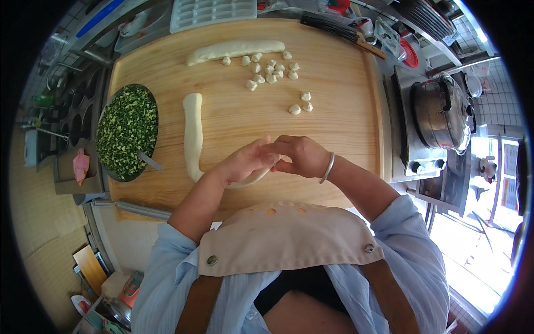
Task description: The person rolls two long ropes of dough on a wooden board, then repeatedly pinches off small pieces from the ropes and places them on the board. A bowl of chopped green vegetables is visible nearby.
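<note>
A long dough rope [193, 133] lies bent on the wooden board. It runs towards me, then passes under my left wrist and rises to its end between my hands. My left hand [248, 160] holds the rope near that end. The fingers of my right hand [298, 152], with a bangle on the wrist, meet those of my left and pinch the rope's tip. The fingers partly hide the tip. Several small dough pieces [271, 78] are scattered farther up the board, three of them apart from the others. Behind them rests a thicker dough log [238, 49].
A bowl of chopped green filling [127, 129] with a spoon handle [149, 160] stands on the wooden board [342, 125] at left. A black-bladed knife [333, 30] crosses the far right edge. A steel pot [438, 115] sits on the cooktop; a white compartment tray [213, 14] is behind.
</note>
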The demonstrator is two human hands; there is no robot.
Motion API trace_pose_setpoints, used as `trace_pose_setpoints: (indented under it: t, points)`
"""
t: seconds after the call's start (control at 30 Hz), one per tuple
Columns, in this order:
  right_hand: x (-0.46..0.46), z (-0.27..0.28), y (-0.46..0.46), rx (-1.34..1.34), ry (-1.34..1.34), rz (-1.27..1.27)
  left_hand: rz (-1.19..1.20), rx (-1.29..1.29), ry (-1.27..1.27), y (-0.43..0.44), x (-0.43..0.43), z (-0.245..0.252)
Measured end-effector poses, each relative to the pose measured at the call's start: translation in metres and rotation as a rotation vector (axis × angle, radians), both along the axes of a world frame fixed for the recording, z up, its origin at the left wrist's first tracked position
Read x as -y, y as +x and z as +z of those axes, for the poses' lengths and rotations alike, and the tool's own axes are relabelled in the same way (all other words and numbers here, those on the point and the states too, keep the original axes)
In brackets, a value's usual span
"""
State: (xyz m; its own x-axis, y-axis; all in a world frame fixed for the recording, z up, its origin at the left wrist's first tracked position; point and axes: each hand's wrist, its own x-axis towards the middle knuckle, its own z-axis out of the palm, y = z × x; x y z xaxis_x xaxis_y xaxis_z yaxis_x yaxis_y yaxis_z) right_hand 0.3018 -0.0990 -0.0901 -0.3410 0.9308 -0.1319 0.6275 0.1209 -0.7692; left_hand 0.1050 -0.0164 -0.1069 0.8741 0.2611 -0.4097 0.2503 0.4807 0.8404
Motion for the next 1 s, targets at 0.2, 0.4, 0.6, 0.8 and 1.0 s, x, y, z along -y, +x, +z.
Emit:
trace_pose_setpoints:
  t: [0.2, 0.4, 0.6, 0.8, 1.0]
  points:
    - [0.008, 0.019, -0.009, -0.113, 0.111, -0.066, -0.209, -0.132, 0.063, -0.005, 0.001, 0.011]
    - [0.016, 0.03, -0.012, -0.166, 0.079, -0.165, -0.152, -0.044, 0.163, -0.013, 0.013, 0.013]
    - [0.02, 0.033, -0.024, -0.149, 0.175, -0.203, -0.015, 0.171, 0.17, -0.01, 0.026, 0.009]
    - [0.005, 0.017, -0.014, -0.241, 0.04, -0.337, 0.032, 0.154, 0.343, -0.017, 0.022, 0.022]
    - [-0.036, -0.015, 0.038, -0.184, 0.069, -0.829, 0.072, 0.066, 0.088, -0.023, 0.02, 0.016]
